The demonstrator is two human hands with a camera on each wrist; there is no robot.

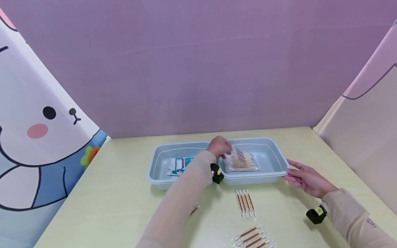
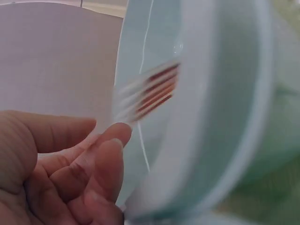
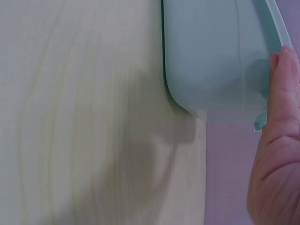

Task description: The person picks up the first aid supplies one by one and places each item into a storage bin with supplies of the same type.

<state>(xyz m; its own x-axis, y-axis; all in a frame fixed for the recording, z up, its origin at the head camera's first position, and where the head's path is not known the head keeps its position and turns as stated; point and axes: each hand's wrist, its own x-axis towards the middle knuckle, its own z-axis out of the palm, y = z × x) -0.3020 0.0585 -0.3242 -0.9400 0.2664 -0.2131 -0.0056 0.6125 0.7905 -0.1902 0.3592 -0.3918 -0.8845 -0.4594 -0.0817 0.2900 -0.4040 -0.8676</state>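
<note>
My left hand [image 1: 219,146] reaches over the right-hand blue tray [image 1: 276,151], its fingertips at one end of a clear pack of brown-filled cotton swabs [image 2: 157,91]. This pack tilts above a larger bag of plain wooden cotton swabs [image 1: 242,165] lying in the tray. The pack's near end overlaps the index fingertip in the left wrist view, where pack and tray are blurred. My right hand [image 1: 310,179] holds the tray's front right corner, thumb at the rim. In the right wrist view the fingers [image 3: 284,79] lie along the tray's edge.
A second blue tray [image 1: 152,168] stands on the left, holding white and teal packets [image 1: 178,164]. In front lie a brown swab pack [image 1: 245,203] and another, nearer swab pack [image 1: 252,237]. More swab tips [image 1: 195,208] show beside the left sleeve. A purple panel [image 1: 198,75] rises behind.
</note>
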